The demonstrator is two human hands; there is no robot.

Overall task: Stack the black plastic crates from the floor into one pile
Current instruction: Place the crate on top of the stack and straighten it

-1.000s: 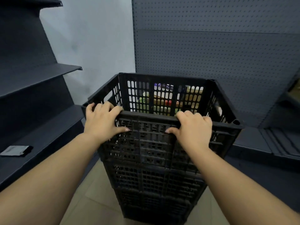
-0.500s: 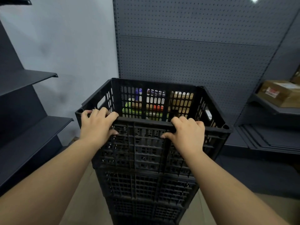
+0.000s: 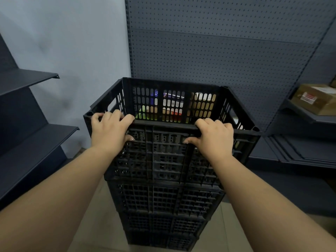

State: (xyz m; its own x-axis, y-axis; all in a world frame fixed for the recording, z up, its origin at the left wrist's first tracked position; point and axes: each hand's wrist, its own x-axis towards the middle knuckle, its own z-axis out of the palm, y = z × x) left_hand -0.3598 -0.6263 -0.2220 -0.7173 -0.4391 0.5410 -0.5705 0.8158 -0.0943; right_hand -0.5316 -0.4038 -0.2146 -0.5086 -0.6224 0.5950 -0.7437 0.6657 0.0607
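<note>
On the near rim of the top crate, both hands are gripping the black plastic. The left hand is sitting close to the crate's near-left corner, its fingers curling over the rim and into the crate while the thumb is pressing against the outer lattice wall just below. The right hand is holding the same rim nearer the crate's near-right corner, fingers hooked over the edge and thumb pointing inward along the outer wall. A bare stretch of rim is lying between the two hands, so they are staying well apart from each other.

The top crate is resting upright on a pile of black crates directly beneath it, the pile standing on the tiled floor. Through the slots of the top crate's far wall, coloured packages are showing, too broken up by the lattice to identify.

Behind the top crate, a dark pegboard panel is rising, and a pale wall is standing behind and to the left of the crate. To the left of the crate, dark shelves are stepping downward. To the right of the crate, a cardboard box is lying on another dark shelf.
</note>
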